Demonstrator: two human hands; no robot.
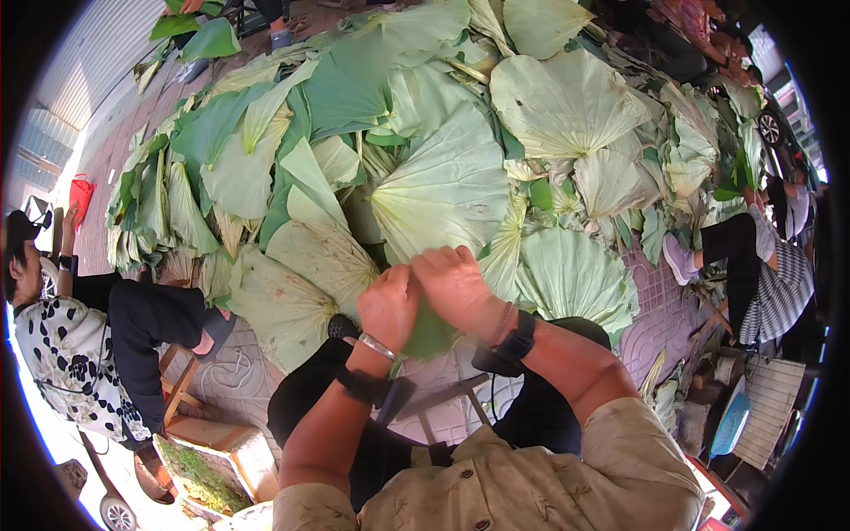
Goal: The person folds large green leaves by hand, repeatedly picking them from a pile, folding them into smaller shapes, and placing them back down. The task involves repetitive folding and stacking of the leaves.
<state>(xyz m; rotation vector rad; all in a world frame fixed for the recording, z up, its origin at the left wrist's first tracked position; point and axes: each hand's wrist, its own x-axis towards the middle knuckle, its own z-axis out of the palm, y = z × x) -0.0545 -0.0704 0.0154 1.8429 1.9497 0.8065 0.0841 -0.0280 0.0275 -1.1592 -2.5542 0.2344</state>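
Side by side, my left hand [387, 306] and my right hand [457, 287] pinch a lotus leaf between curled fingers. Green leaf surface [428, 337] shows below the knuckles, between my wrists. Just beyond my fingers spreads a broad pale lotus leaf [443, 182]; whether it is the same leaf as the one I grip cannot be made out. Browned leaves [289, 305] lie close by my left hand, and another pale leaf [571, 275] is to the right of my right hand. My fingertips and what exactly they pinch are partly hidden.
A large heap of lotus leaves [345, 83] fills the ground ahead. One seated person [73, 358] is at the left, another [770, 285] at the right; others are beyond the heap. A foam box [232, 458] stands lower left, a blue basket [730, 425] lower right.
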